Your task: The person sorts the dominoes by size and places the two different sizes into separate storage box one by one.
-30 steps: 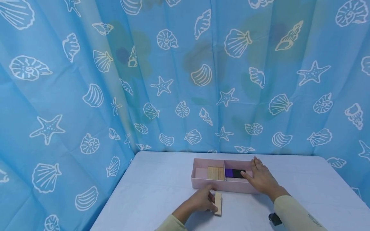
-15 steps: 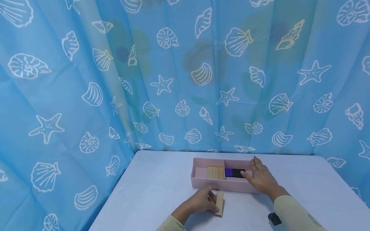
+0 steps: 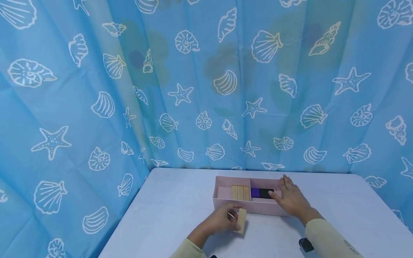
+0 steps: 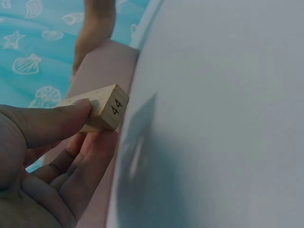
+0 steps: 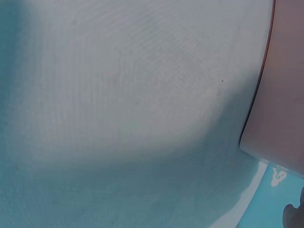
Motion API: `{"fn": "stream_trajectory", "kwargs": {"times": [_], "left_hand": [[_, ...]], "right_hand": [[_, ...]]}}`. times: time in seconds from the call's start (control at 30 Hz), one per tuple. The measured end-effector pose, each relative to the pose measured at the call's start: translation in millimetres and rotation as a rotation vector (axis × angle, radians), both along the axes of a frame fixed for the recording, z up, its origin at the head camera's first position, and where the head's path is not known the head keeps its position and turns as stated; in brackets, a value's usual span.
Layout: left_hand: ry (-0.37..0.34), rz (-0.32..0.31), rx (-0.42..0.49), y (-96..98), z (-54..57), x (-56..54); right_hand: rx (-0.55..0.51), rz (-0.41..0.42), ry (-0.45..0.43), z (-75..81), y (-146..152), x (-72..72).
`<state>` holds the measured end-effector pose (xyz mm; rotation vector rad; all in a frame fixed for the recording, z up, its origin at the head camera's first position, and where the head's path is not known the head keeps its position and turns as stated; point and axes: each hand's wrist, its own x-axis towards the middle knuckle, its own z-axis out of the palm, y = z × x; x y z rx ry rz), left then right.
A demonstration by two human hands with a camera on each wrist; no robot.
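My left hand (image 3: pixel 219 219) pinches a light wooden block (image 3: pixel 242 219) between thumb and fingers, lifted just in front of the pink box (image 3: pixel 264 208). In the left wrist view, the block's end (image 4: pixel 115 107) bears the number 44. My right hand (image 3: pixel 293 199) rests over the box's right end with fingers stretched out and the thumb over the inside. Several wooden blocks (image 3: pixel 240 192) stand side by side in the left compartment. A purple block (image 3: pixel 255 192) and a black block (image 3: pixel 265 193) lie in the right compartment, partly covered by my right thumb.
A thin divider (image 3: pixel 250 190) splits the box in two. The box stands on a white-covered table (image 3: pixel 174 208) with a blue shell-patterned curtain (image 3: pixel 206 107) behind it. A small black object (image 3: pixel 305 245) shows beside my right sleeve.
My left hand has raised the wooden block off the table and brought it slightly up and left, closer to the box's front wall. The right hand stays where it was.
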<state>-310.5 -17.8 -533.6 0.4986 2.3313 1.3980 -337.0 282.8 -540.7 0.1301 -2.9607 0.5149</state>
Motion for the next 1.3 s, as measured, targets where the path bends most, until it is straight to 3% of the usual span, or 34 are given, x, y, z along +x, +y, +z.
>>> {"fn": "stream_trajectory", "kwargs": {"times": [0.2, 0.37, 0.6, 1.07, 1.3], "left_hand": [[0.046, -0.002, 0.014, -8.9, 14.9, -8.5], [0.113, 0.018, -0.033, -13.8, 26.6, -16.0], [0.139, 0.054, -0.035, -20.9, 41.2, -30.5], [0.192, 0.082, -0.045, -28.1, 55.2, -58.6], [0.187, 0.07, -0.075, -20.5, 54.1, -69.3]], "right_hand": [[0.001, 0.002, -0.009, 4.3, 0, 2.4], [-0.01, 0.004, -0.016, 3.0, 0, 1.7], [-0.018, 0.004, -0.008, 0.4, -1, 0.5], [-0.007, -0.006, 0.009, 0.0, -1, -1.3], [-0.011, -0.002, 0.008, 3.1, -1, 0.8]]}}
